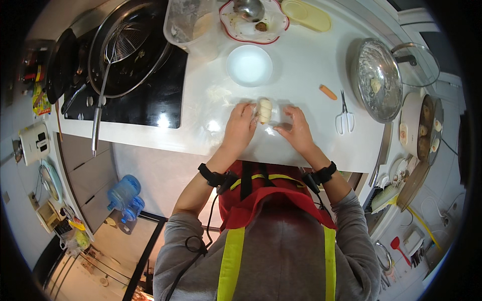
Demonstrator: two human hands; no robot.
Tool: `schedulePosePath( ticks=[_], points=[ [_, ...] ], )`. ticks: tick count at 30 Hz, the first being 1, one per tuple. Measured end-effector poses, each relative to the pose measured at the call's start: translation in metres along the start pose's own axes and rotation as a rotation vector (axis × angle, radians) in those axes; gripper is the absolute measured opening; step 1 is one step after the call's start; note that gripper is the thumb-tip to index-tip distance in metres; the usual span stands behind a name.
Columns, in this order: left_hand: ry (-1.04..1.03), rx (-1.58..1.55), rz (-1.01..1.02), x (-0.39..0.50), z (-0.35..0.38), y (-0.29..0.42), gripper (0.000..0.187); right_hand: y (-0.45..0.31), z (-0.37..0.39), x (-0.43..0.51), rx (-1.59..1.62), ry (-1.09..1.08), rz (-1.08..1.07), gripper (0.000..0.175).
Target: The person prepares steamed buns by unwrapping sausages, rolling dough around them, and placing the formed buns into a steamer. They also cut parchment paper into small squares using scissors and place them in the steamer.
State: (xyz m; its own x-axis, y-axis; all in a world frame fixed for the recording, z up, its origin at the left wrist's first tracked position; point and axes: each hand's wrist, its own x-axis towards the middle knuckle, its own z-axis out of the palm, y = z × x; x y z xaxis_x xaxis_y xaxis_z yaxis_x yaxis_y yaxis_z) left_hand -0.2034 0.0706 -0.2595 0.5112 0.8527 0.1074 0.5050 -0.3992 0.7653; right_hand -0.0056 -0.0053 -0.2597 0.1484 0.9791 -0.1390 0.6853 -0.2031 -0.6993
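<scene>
A pale dough roll (pixel 265 111), wrapped in coils around something orange at its lower end, stands or lies between my hands at the counter's front. My left hand (pixel 241 120) is at its left side, fingertips against or very near the dough; whether it grips is unclear. My right hand (pixel 295 126) is apart from the roll on the right, thumb and fingers spread, holding nothing. Farther right are an orange sausage-like stick (pixel 328 92) and white-handled scissors (pixel 344 116). A metal bowl (pixel 377 81) with flour-smeared walls contains a small dough piece (pixel 375 85).
A white bowl (pixel 249 66) sits beyond my hands. Behind it are a clear plastic container (pixel 192 30), a red-rimmed plate (pixel 254 35) and a yellow lid (pixel 307 15). On the left, a pan (pixel 130 90) with a skimmer (pixel 99 116) rests over the black cooktop (pixel 150 114).
</scene>
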Motion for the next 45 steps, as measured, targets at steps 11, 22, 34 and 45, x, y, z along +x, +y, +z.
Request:
schedulePosePath(
  ticks=[11, 22, 34, 45],
  points=[
    [-0.213, -0.255, -0.241, 0.009, 0.007, 0.005, 0.034, 0.005, 0.029, -0.003, 0.592, -0.018, 0.232, 0.024],
    [-0.405, 0.189, 0.359, 0.037, -0.004, 0.004, 0.095, 0.003, 0.027, -0.001, 0.506, -0.009, -0.037, 0.021],
    [-0.472, 0.035, 0.242, 0.043, 0.010, -0.006, 0.097, 0.010, 0.034, 0.002, 0.145, 0.167, -0.307, 0.025],
    [-0.411, 0.023, 0.191, 0.034, 0.021, -0.003, 0.092, 0.014, 0.025, -0.001, 0.124, 0.210, -0.260, 0.028]
  ],
)
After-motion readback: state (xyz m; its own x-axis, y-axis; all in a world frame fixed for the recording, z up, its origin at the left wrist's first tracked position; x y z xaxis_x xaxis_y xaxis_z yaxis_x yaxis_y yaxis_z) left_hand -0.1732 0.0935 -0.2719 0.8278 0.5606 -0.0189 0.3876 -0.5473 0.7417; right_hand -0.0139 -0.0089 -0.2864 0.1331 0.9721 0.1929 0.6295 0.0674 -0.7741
